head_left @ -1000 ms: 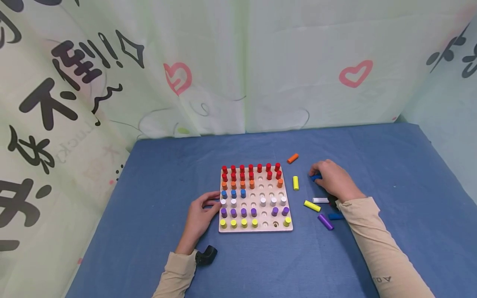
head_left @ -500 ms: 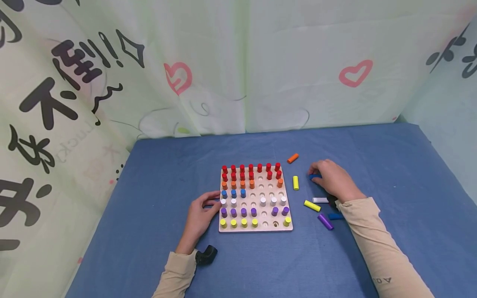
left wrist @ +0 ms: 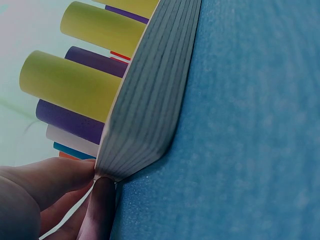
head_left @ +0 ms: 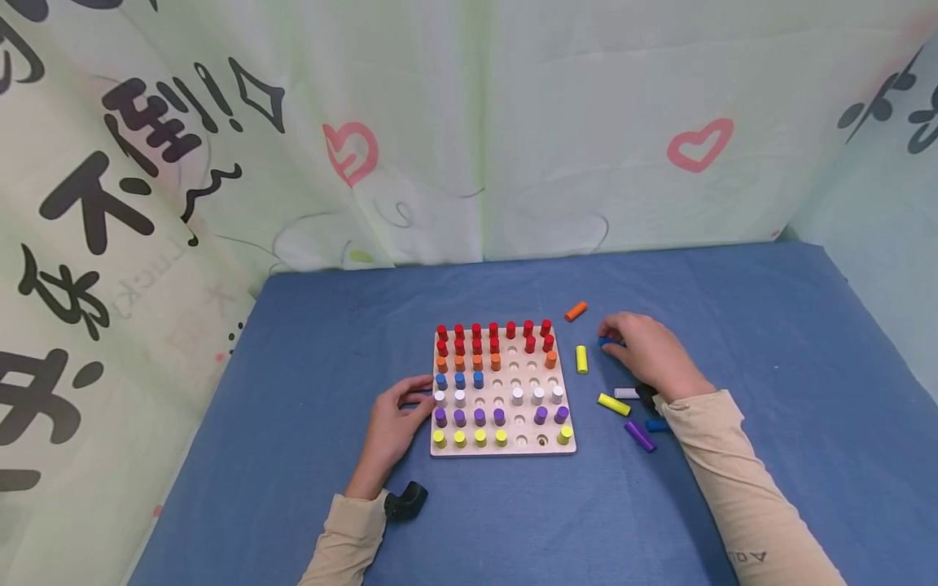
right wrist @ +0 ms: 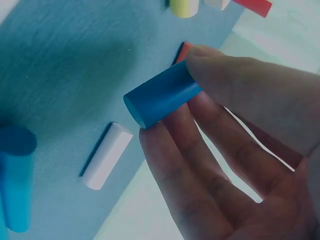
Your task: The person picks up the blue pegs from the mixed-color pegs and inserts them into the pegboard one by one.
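Pale green printed curtain (head_left: 542, 195) behind a table in blue cloth (head_left: 322, 342), pink hearts and black lettering on the fabric.

Head view: light wooden pegboard (head_left: 532, 383) on the cloth. Colors run in rows, back to front: two red, then orange, blue, white, purple, yellow. Bare holes show in several rows. Left hand (head_left: 393, 427) at the board's left edge. Right hand (head_left: 655, 352), off the board's right side, has a blue peg (head_left: 608, 342) at its fingertips. Loose on the cloth to the right of the board: orange peg (head_left: 576, 311), yellow peg (head_left: 582, 360), second yellow peg (head_left: 614, 404), white peg (head_left: 626, 393), purple peg (head_left: 641, 436), second blue peg (head_left: 657, 426), partly hidden by the right forearm.

Left wrist view: thumb and fingers bent, tips touching the board's edge near a corner. Can't tell if that's a pinch or only contact.

Right wrist view: thumb and fingertips pinch the blue peg, gap just its thickness, one end sticking out free. White peg lies on the cloth beyond.
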Demonstrator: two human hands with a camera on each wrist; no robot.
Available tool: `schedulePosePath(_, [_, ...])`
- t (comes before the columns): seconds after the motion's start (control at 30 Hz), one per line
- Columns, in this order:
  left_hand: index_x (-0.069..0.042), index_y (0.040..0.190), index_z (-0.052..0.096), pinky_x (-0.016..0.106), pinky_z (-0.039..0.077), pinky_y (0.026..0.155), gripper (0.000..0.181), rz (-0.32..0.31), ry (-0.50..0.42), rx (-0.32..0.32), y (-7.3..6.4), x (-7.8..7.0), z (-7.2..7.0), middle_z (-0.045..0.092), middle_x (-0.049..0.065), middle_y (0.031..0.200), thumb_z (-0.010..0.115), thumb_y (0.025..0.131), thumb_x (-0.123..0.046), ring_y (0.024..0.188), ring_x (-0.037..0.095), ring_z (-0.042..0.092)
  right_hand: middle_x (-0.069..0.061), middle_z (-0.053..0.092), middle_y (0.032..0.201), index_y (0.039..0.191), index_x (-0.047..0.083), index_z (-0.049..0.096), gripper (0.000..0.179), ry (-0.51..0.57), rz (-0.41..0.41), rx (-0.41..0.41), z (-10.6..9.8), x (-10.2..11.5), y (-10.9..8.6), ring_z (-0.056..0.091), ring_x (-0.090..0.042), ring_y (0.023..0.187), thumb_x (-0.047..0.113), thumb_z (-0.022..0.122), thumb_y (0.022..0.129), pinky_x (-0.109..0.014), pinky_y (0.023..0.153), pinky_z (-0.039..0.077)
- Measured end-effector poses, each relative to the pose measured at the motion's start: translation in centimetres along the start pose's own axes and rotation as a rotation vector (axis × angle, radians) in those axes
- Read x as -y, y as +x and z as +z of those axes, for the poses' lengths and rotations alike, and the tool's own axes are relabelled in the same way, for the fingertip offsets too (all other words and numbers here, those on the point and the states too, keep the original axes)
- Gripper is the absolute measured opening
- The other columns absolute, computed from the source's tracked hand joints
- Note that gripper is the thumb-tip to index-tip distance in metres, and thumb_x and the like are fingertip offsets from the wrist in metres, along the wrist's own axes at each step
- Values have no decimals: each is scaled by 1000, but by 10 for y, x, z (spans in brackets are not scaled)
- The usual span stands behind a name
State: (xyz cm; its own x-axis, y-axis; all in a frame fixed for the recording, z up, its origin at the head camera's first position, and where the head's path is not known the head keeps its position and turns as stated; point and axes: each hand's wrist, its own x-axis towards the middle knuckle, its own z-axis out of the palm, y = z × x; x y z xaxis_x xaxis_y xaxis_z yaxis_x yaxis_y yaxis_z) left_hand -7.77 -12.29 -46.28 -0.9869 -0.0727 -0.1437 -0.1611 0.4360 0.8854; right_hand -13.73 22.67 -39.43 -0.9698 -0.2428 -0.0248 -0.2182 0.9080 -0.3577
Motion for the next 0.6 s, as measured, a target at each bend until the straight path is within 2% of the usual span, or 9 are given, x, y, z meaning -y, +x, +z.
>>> schedulePosePath(0.33, [-13, 129, 65, 36, 57, 87, 36, 0, 0, 5, 1, 0, -1, 67, 6, 124, 70, 93, -17, 101, 19, 64, -18, 70, 99, 103, -1, 70, 16, -2, 2, -6, -4, 11, 0, 66, -33, 94, 2, 72, 88, -50, 84, 53])
schedulePosePath(0.6, [-13, 128, 65, 36, 57, 87, 36, 2, -2, 9, 0, 0, 0, 67, 6, 123, 71, 93, -17, 100, 19, 64, -19, 71, 101, 104, -2, 70, 17, 46, -26, -29, -6, 19, -2, 67, -34, 95, 0, 72, 88, -51, 85, 53])
